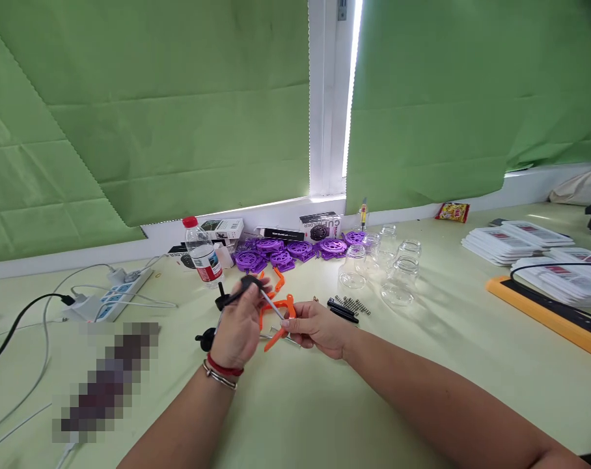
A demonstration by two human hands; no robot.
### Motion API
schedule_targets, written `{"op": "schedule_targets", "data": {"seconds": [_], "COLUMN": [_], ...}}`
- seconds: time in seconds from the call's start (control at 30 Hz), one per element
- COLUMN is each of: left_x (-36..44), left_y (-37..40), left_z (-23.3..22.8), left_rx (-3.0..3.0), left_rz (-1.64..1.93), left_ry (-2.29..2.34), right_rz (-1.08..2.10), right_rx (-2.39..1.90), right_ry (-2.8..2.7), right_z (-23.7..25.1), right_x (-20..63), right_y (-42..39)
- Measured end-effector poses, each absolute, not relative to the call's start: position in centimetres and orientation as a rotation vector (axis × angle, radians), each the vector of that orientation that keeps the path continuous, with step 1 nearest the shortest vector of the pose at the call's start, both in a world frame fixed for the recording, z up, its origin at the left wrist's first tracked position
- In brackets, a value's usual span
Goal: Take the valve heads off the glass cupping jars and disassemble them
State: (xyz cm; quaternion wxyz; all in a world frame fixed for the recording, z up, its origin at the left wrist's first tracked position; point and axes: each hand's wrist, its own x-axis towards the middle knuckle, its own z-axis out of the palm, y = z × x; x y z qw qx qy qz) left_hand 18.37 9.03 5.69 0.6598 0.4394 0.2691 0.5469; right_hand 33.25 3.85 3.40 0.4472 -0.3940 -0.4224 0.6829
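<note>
My left hand [239, 326] is raised over the table, fingers closed on a small black part [249, 282] with a thin metal rod [272, 306] running down from it. My right hand [315, 327] lies just to the right, gripping an orange plastic piece [277, 326] and the rod's lower end. Another orange piece [278, 280] lies behind the hands. Two black knob-like parts [222, 301] [206, 339] sit left of my left hand. A red band and a metal bracelet circle my left wrist.
Purple round plastic parts [286, 251], clear glass jars [398, 270], small springs and black bars [347, 306], a water bottle [202, 254] and boxes stand behind. A power strip [112, 293] with cables lies left. Stacked booklets [520, 241] and an orange-edged board [549, 309] are right.
</note>
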Motion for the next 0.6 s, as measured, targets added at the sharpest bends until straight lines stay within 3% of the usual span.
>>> {"op": "schedule_targets", "data": {"seconds": [0.13,0.23,0.33,0.47,0.6], "left_x": [14.2,9.7,6.1,4.6,5.4], "left_y": [12.0,14.2,16.0,17.7,18.6], "left_z": [8.3,9.3,8.5,5.8,3.5], "left_rx": [1.066,1.441,1.912,2.169,2.147], "left_rz": [1.631,1.808,1.421,0.561,0.463], "left_ry": [0.728,1.273,1.883,2.065,2.073], "right_rz": [1.629,1.276,0.768,0.323,0.233], "right_rx": [-1.146,-1.387,-1.663,-1.945,-2.003], "right_ry": [-1.130,-1.308,-1.582,-1.852,-1.983], "right_z": [3.7,3.7,3.6,3.3,2.6], "right_x": [33.9,34.4,34.6,33.7,32.6], "right_y": [4.6,6.5,8.9,11.2,12.0]}}
